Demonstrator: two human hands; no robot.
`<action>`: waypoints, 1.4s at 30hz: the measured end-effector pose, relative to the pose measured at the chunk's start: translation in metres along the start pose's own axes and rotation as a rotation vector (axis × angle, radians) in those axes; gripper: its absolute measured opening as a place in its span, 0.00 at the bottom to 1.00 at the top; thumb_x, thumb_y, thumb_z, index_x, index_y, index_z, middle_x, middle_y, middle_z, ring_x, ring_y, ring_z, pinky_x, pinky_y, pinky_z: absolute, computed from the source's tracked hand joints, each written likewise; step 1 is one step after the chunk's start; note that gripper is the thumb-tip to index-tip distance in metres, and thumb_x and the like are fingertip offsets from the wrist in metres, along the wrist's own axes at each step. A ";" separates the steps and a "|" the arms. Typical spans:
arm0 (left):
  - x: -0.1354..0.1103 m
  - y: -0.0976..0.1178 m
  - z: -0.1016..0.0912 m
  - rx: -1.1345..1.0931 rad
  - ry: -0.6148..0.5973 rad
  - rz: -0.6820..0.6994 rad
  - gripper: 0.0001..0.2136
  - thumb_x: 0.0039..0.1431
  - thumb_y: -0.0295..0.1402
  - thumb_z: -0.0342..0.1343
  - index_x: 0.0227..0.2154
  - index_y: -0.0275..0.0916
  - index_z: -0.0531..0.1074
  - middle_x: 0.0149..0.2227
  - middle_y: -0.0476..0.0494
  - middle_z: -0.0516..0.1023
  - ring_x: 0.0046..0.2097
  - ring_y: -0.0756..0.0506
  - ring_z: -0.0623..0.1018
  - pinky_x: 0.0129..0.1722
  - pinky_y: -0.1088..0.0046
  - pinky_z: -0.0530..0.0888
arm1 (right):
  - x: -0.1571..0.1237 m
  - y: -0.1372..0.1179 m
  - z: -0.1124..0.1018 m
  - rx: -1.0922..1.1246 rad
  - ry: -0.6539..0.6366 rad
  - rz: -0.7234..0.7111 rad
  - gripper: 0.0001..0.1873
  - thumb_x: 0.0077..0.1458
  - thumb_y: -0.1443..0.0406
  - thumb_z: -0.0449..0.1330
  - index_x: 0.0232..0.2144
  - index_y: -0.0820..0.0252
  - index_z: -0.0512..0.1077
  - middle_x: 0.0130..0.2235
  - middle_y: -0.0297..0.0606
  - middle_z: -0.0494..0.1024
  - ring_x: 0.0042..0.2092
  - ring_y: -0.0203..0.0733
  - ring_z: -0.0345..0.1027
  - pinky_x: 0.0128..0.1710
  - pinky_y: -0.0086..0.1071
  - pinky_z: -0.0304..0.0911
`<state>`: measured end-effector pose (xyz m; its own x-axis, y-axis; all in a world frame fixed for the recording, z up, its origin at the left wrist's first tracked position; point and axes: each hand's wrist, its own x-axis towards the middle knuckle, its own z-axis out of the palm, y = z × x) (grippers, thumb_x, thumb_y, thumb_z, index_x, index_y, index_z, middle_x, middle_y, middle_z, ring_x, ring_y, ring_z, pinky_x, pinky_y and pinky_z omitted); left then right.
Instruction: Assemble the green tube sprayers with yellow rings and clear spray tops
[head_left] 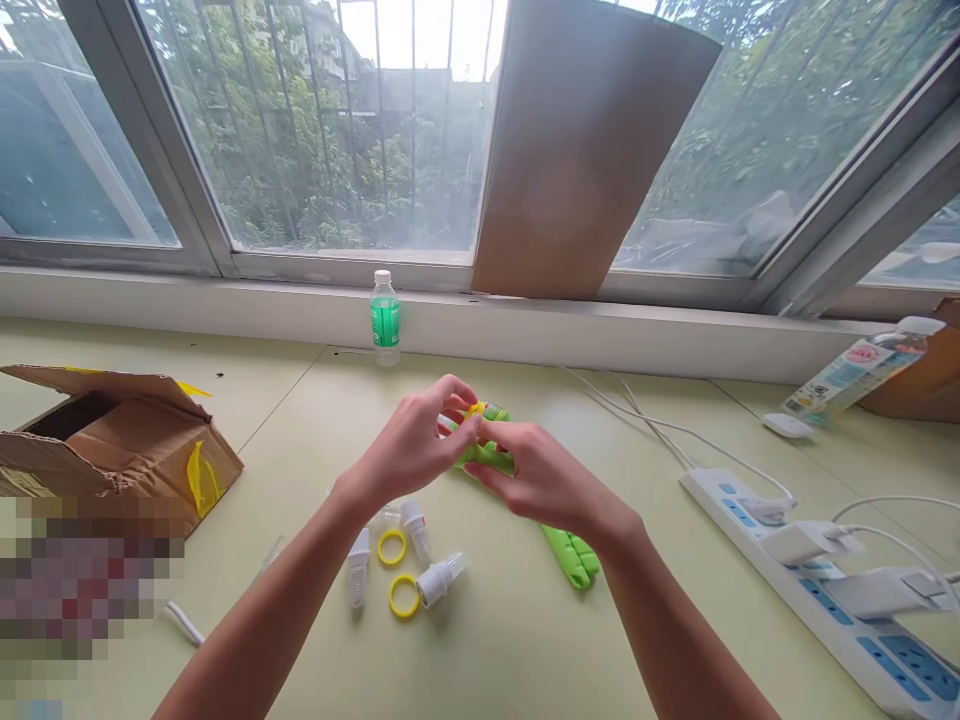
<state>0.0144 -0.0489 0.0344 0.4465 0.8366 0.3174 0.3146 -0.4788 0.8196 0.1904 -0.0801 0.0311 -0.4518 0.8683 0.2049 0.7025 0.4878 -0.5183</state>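
Above the middle of the table, my left hand [420, 445] and my right hand [536, 475] meet, fingers closed around a soft green piece [493, 459] with a small yellow part [476, 409] at its upper end. My fingers cover much of it. A folded green length [571, 556] shows below my right wrist; whether it joins the held piece I cannot tell. Near my left forearm lie two yellow rings [391, 548] and several white caps with clear ribbed tubes [442, 578].
At left stands an open cardboard box [157, 440] with yellow tape. A green-labelled bottle [385, 320] stands by the window ledge. On the right are a white power strip [810, 590] with plugs and cables, a white mouse [787, 427] and a tilted bottle [859, 372].
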 end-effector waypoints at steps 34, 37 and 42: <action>-0.002 -0.007 0.000 0.271 -0.032 0.012 0.08 0.62 0.34 0.48 0.40 0.43 0.70 0.35 0.47 0.79 0.38 0.46 0.80 0.38 0.70 0.76 | 0.000 0.004 -0.004 -0.015 0.017 0.058 0.10 0.58 0.63 0.56 0.42 0.55 0.73 0.33 0.33 0.76 0.28 0.36 0.59 0.29 0.28 0.55; -0.001 -0.007 0.000 0.283 -0.023 0.014 0.08 0.61 0.34 0.48 0.40 0.43 0.70 0.33 0.48 0.79 0.37 0.46 0.80 0.37 0.70 0.76 | 0.000 0.005 -0.005 -0.014 0.024 0.056 0.12 0.58 0.63 0.56 0.44 0.56 0.73 0.35 0.34 0.77 0.29 0.37 0.61 0.31 0.29 0.56; -0.001 -0.007 0.001 0.316 -0.012 0.002 0.09 0.62 0.33 0.47 0.40 0.44 0.71 0.34 0.48 0.80 0.37 0.46 0.80 0.36 0.70 0.76 | -0.001 0.007 -0.006 -0.044 0.037 0.089 0.15 0.59 0.61 0.56 0.47 0.57 0.73 0.34 0.36 0.77 0.28 0.37 0.62 0.30 0.30 0.57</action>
<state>0.0122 -0.0465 0.0278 0.4569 0.8331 0.3117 0.5576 -0.5413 0.6293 0.1985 -0.0770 0.0322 -0.3665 0.9106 0.1910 0.7626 0.4116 -0.4991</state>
